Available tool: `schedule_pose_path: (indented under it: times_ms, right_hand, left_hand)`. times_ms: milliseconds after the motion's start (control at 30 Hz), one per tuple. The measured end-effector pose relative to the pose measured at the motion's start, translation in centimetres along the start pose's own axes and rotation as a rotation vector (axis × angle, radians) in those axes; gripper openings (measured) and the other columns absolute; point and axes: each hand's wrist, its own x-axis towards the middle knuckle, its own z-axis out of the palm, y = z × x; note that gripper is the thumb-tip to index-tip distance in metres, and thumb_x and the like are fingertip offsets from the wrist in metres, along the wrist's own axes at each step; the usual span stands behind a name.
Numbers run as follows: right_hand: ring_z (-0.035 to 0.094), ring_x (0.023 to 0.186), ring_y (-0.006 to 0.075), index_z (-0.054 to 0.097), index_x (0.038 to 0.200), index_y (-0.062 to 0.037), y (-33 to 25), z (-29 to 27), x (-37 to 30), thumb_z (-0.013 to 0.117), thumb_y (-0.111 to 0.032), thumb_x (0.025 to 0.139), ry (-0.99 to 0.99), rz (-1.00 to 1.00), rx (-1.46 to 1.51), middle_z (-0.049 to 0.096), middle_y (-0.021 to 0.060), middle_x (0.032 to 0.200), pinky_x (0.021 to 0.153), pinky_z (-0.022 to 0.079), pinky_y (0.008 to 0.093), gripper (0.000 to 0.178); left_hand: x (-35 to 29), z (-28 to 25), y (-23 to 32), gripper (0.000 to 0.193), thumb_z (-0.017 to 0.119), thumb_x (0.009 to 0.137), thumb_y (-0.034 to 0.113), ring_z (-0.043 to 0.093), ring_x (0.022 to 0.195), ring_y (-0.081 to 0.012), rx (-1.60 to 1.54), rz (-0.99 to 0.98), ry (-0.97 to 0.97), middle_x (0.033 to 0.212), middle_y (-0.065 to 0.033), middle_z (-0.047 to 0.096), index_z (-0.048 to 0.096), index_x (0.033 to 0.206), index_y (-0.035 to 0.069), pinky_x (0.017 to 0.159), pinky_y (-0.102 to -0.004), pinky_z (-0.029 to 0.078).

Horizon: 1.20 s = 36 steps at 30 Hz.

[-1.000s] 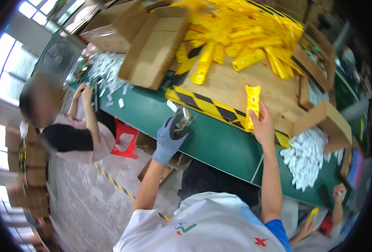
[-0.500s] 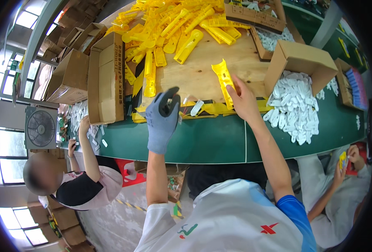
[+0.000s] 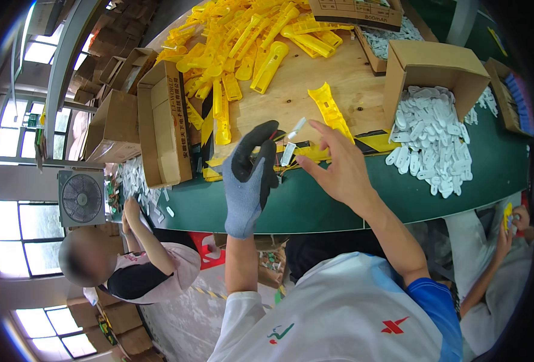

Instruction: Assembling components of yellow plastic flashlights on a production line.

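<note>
Bright windows (image 3: 4,238) on left w/ box fan (image 3: 81,197); green table (image 3: 315,208); stacked cardboard boxes (image 3: 122,123).

A heap of yellow plastic housings (image 3: 243,42) lies on the wooden board (image 3: 333,84); right of it, an open cardboard box (image 3: 436,66) spills white plastic pieces (image 3: 436,139) onto the green surface (image 3: 315,205).

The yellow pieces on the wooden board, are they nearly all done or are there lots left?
Lots left. A big heap of yellow pieces still covers the board, and white parts spill from a cardboard box. No finished pile is clear to see. In hand: the gloved left hand and bare right hand meet around a small white part, with one yellow piece lying just behind.
</note>
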Motion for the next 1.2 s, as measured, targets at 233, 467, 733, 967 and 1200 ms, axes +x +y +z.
schedule_pose_path:
  times_ms: [233, 467, 733, 967, 1200]
  right_hand:
    - [0.062, 0.069, 0.0254, 0.065, 0.118, -0.0098, -0.4, -2.8, -1.7, 0.075, -0.032, 0.083, -0.037, -0.063, -0.072, 0.061, 0.0077, 0.073, 0.063, 0.047, 0.0371, 0.042]
    - [0.061, 0.051, 0.0248, 0.075, 0.094, -0.0119, 2.7, -3.2, -3.8, 0.071, -0.037, 0.086, -0.259, 0.038, 0.152, 0.061, 0.0057, 0.054, 0.053, 0.045, 0.0375, 0.027]
    - [0.065, 0.078, 0.0257, 0.064, 0.118, -0.0087, 1.9, -6.8, -4.0, 0.081, -0.01, 0.073, 0.083, -0.294, 0.2, 0.061, 0.0082, 0.098, 0.071, 0.053, 0.0349, 0.048]
    - [0.068, 0.08, 0.0111, 0.059, 0.127, -0.0047, 4.2, -5.4, -4.3, 0.076, -0.009, 0.085, -0.047, 0.048, 0.822, 0.073, 0.0079, 0.095, 0.068, 0.052, 0.025, 0.046]
    - [0.07, 0.081, 0.0104, 0.058, 0.129, -0.0028, 4.5, -6.2, -4.6, 0.065, -0.004, 0.094, -0.076, 0.327, 1.212, 0.073, 0.0071, 0.096, 0.069, 0.051, 0.0194, 0.036]
  left_hand:
    - [-1.2, 1.5, -1.5, 0.04, 0.047, 0.103, 0.024, 0.038, 0.042, -0.0009, -0.182, -0.077, -0.325, 0.113, -0.0114, 0.071, 0.054, 0.133, -0.002, 0.041, -0.0171, 0.029]
    - [-3.5, 3.1, -1.0, 0.04, 0.049, 0.102, 0.026, 0.041, 0.044, -0.0025, -0.189, -0.115, -0.411, 0.111, -0.0116, 0.071, 0.056, 0.129, -0.003, 0.041, -0.0182, 0.031]
    - [-2.9, 5.5, -2.0, 0.044, 0.04, 0.105, 0.027, 0.046, 0.049, -0.0058, -0.323, -0.319, -0.377, 0.117, -0.0211, 0.067, 0.052, 0.132, -0.005, 0.043, -0.0176, 0.033]
    - [-3.4, 6.7, -2.2, 0.051, 0.045, 0.104, 0.031, 0.065, 0.066, -0.0166, -0.617, -0.399, -0.346, 0.131, -0.0175, 0.061, 0.038, 0.146, 0.005, 0.047, -0.0239, 0.045]
    - [-4.0, 8.1, -1.9, 0.063, 0.054, 0.097, 0.018, 0.063, 0.061, -0.016, -0.201, -0.154, -0.367, 0.135, -0.0233, 0.057, 0.028, 0.152, 0.001, 0.044, -0.0238, 0.045]
